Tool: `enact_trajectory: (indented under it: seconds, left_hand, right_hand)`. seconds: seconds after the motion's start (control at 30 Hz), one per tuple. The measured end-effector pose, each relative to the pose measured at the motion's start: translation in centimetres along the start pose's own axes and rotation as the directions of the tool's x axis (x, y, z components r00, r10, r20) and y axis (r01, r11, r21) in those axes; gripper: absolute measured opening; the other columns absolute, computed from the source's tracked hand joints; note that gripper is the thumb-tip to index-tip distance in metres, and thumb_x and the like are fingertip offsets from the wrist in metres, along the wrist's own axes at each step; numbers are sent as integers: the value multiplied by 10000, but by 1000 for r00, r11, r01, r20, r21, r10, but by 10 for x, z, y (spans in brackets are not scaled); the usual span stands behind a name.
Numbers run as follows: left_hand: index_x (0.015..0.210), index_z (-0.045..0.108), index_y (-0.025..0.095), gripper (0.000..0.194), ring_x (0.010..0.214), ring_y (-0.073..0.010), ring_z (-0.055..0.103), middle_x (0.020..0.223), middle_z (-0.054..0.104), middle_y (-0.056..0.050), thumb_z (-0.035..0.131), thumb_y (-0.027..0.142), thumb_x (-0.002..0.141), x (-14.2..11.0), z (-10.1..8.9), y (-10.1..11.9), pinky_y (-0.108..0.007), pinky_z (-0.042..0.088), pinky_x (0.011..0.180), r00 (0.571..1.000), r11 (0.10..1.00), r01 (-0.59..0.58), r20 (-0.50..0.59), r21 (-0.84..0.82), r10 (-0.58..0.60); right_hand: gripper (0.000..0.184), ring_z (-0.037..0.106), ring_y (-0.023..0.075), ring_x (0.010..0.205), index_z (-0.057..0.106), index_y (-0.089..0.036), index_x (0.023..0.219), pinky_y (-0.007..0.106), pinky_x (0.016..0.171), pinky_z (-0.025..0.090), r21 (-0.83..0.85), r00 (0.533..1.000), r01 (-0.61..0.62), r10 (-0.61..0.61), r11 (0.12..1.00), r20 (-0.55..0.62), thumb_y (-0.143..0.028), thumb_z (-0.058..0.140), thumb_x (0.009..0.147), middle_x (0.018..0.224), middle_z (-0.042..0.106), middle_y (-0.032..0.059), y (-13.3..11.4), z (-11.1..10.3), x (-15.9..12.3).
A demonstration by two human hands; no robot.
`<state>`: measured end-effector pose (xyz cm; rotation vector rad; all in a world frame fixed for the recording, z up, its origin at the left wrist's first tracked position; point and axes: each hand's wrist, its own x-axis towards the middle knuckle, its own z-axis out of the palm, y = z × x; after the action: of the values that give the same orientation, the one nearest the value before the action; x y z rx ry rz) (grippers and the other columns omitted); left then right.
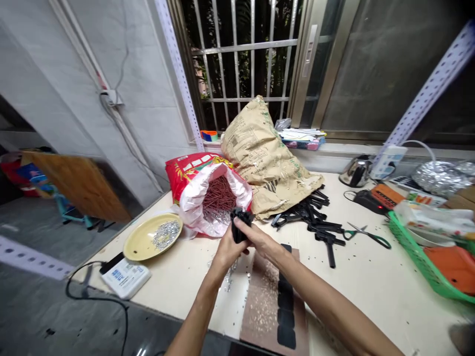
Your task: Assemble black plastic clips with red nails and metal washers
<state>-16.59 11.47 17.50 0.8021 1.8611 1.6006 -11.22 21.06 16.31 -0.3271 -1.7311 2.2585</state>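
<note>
My left hand (227,247) and my right hand (257,239) are close together, both closed round a black plastic piece (241,225). Its exact kind cannot be made out, as fingers cover its lower part. Just behind it, a red and white bag (193,190) lies with its mouth towards me, full of thin reddish-brown rods (219,195). Small silvery bits are scattered on the table below my hands. Under my right forearm lies a brown board (260,301) with pale crumbs and a row of black pads (286,316).
A yellow dish (137,242) of silvery bits and a white box-shaped device (128,277) stand left. Behind is a brown paper sack (256,153), with black gun-shaped plastic parts (328,240) spilling out. Scissors (371,236), a green basket (419,262) and a kettle (355,171) are right.
</note>
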Motion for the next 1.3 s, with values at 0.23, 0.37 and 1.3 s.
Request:
enact_trajectory:
  seconds: [0.23,0.37,1.3]
  left_hand:
    - [895,545,154,303,610,-187,590,719,598,-13,669,319,674,20,0,-19,-280,473,538,992,971,-101,-56,219,115]
    - [1060,534,209,371,969,-270,583,1014,640,-70,633,208,703,42,19,-27,-374,452,826,948,800,-316,205,509,244]
    - [1382,376,182,555,1218,-301,402,1297,502,-157,522,338,869,124,94,-44,-471,336,1017,732,421,-676,620,605,284]
  right_hand:
    - [397,554,232,1071,574,-178,1216,406,944,408,-788,936,285,-336,546,105,-408,467,911,1147,625,108,-10,-109,-9]
    - [402,281,290,1341,526,-247,1276,563,1074,162,-913,878,391,-252,-113,407,-360,513,890,1369,477,91,-3,-177,-7]
    - [570,297,254,1336,380,-237,1380,534,1099,102,-833,844,480,-112,-276,524,-292,586,851,1464,344,73,-20,-254,61]
